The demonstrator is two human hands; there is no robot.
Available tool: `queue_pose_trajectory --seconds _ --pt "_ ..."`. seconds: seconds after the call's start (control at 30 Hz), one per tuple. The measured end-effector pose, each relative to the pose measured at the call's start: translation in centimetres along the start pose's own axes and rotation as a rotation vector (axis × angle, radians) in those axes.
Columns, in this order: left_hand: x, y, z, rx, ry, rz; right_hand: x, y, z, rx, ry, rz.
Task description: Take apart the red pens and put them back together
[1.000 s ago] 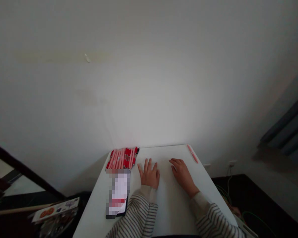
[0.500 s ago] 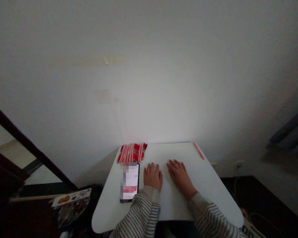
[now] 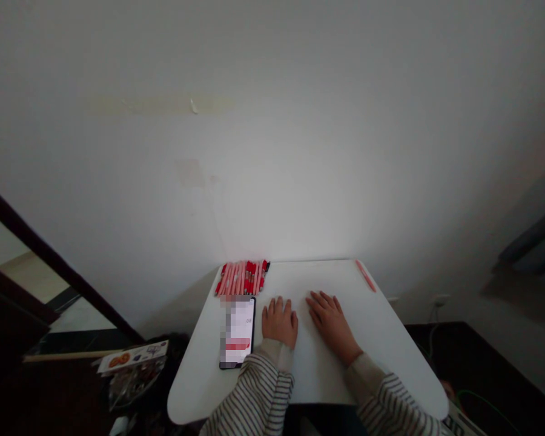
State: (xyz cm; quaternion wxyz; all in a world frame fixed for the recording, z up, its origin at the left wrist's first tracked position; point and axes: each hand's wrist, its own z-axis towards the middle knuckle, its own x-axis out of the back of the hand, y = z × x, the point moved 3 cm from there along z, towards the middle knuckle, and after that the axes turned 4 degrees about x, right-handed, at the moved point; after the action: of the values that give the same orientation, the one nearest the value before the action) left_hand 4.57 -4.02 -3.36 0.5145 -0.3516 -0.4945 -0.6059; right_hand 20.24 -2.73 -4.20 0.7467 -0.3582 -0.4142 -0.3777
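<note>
Left hand [image 3: 279,324]: fingers a bit apart, palm down, thumb out to the side, nothing pinched. Right hand [image 3: 332,327]: same pose, fingers slightly spread and angled inward, grip free. Both look laid on the white table [image 3: 320,378], clear gap between them; can't tell how much weight is on it.

Step, my read: rest position. No pick or place in progress, neither hand on a pen or the phone.

Next out: phone [image 3: 241,321] lies flat just beside the left hand, screen lit, partly pixelated. Left sleeve [image 3: 257,387] overlaps its near corner in view; contact, can't tell.

Beyond the phone, far left corner: pens [image 3: 240,278], pink and red, side by side in a tight row, a dark end showing at the right edge. Too packed to count. Lone pen [image 3: 366,276] sits at the far right corner, slanted along the edge, nearest the right hand but well apart from it.

Next move, judgement: any pick calls for lifting a hand first. Left has to clear the phone to get at the row; right has an open path to the lone pen. Risk: knocking that one over the edge.

Outside that: wall [image 3: 327,151] behind, bag [image 3: 134,384] low on the left.
</note>
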Motion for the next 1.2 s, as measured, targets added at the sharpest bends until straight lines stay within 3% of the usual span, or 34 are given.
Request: queue_pose_trajectory --seconds 0.5,0.87,1.2 --pt "1.5 0.0 0.0 0.044 -0.048 0.012 0.8 0.4 1.2 -0.040 -0.041 0.032" --pt "6.0 -3.0 2.1 0.174 0.036 0.045 0.9 0.0 6.9 0.056 -0.077 0.150" --pt "6.4 -5.6 5.3 0.248 0.064 0.055 -0.6 -4.1 12.3 0.164 -0.075 0.179"
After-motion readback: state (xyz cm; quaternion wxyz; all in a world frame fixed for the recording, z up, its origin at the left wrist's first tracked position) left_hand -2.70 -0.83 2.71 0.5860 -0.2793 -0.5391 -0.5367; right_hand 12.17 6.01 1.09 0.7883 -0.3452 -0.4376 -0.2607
